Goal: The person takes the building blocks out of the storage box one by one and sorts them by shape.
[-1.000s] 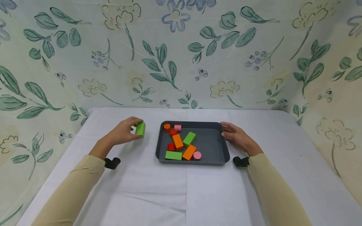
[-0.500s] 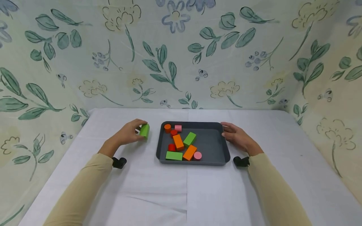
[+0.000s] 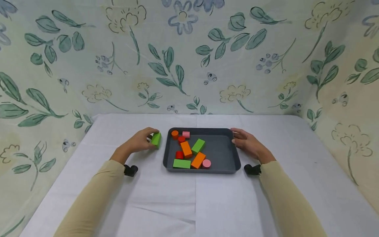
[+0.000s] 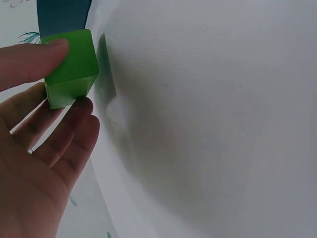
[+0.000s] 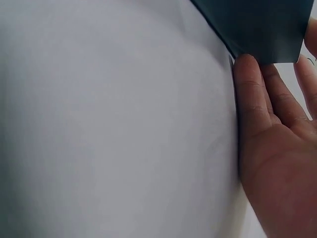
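**Green block held beside the tray's left wall**

A green block is pinched by the left hand just left of centre in the head view, with the thumb and fingers curled round it. In the left wrist view the same block is seen at the upper left of the frame, a fingertip laid on its top face and other fingers pressed against its lower side. The block is held just beside the left wall of the dark grey tray, outside it, close above the white tablecloth; whether it touches the cloth cannot be told.

The right hand is laid against the tray's right rim, a little right of centre in the head view. In the right wrist view its fingers are seen nearly straight along the tray's outer wall at the upper right of the frame; nothing is gripped by them.

Inside the tray, towards its left half, several blocks are scattered: two orange blocks, two green blocks, two pink cylinders, two red cylinders and an orange cylinder. A floral cloth backdrop fills the upper half of the head view.
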`<state>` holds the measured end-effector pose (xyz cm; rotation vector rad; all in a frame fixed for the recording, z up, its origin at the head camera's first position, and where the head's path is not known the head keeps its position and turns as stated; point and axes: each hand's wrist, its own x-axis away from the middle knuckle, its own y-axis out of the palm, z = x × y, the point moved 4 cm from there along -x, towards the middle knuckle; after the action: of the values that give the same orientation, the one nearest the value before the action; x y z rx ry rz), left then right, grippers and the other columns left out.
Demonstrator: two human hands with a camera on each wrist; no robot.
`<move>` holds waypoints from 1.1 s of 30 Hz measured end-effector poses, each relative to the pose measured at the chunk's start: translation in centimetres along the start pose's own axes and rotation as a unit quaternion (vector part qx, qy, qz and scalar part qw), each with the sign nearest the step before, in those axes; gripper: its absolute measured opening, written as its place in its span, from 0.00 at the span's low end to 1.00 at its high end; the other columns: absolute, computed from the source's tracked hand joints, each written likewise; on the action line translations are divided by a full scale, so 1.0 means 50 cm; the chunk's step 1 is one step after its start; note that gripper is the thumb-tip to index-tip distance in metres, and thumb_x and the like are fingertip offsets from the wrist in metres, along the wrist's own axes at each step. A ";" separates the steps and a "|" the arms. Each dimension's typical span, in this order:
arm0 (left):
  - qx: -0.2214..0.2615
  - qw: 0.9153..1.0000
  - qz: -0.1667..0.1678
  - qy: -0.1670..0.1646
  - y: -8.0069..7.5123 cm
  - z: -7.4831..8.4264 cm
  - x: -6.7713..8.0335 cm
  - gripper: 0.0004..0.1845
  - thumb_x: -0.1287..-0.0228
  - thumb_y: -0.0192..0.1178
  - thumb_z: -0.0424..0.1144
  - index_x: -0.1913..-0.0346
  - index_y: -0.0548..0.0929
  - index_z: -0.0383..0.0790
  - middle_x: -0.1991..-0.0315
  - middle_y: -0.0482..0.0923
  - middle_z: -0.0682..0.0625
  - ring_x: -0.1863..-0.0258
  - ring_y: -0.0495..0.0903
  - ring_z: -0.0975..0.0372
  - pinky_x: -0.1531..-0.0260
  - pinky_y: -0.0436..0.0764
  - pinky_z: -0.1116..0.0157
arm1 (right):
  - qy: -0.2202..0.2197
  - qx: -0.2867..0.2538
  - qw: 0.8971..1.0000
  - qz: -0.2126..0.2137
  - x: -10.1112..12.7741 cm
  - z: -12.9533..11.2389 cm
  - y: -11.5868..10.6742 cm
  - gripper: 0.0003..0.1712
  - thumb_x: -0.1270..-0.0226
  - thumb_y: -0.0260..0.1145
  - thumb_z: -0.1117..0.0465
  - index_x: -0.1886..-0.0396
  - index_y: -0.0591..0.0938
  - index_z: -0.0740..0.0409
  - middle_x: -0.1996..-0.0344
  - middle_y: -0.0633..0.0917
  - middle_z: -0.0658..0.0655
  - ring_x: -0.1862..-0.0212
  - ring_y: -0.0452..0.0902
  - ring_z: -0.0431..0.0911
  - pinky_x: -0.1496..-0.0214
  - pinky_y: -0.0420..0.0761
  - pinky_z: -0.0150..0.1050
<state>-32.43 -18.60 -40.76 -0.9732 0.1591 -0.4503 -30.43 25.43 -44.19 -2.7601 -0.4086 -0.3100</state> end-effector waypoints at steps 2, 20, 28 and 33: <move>-0.001 1.000 -0.002 0.000 0.002 0.004 -0.003 0.35 0.44 0.66 0.32 0.31 0.70 0.34 0.32 0.69 0.37 0.41 0.77 0.44 0.41 0.80 0.49 | 0.000 -0.002 1.000 0.001 0.002 0.000 -0.001 0.41 0.27 0.59 0.59 0.20 0.52 0.47 0.19 0.49 0.62 0.20 0.47 0.61 0.20 0.53 0.59; -0.011 1.000 -0.013 -0.022 0.010 0.004 -0.006 0.36 0.43 0.68 0.33 0.30 0.70 0.36 0.31 0.69 0.38 0.40 0.76 0.45 0.38 0.77 0.49 | 0.006 0.001 1.000 0.008 0.001 -0.001 0.001 0.41 0.26 0.59 0.60 0.20 0.52 0.47 0.20 0.49 0.63 0.20 0.47 0.62 0.20 0.52 0.60; -0.013 0.998 -0.030 -0.048 0.015 -0.003 -0.008 0.37 0.41 0.66 0.34 0.27 0.67 0.39 0.28 0.66 0.40 0.36 0.73 0.45 0.35 0.74 0.47 | 0.006 0.000 1.000 0.003 0.001 -0.001 0.001 0.41 0.26 0.59 0.59 0.20 0.51 0.47 0.19 0.49 0.63 0.20 0.47 0.61 0.20 0.52 0.59; -0.014 0.998 -0.028 -0.045 0.015 -0.001 -0.008 0.37 0.41 0.66 0.34 0.27 0.66 0.40 0.29 0.67 0.39 0.37 0.73 0.44 0.36 0.74 0.47 | 0.003 -0.007 1.000 0.001 0.002 0.001 -0.002 0.41 0.27 0.60 0.59 0.20 0.52 0.47 0.19 0.49 0.62 0.20 0.48 0.61 0.20 0.52 0.59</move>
<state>-32.58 -18.11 -41.46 -1.0256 0.0568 -0.4554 -30.36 25.56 -44.19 -2.7719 -0.4049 -0.3224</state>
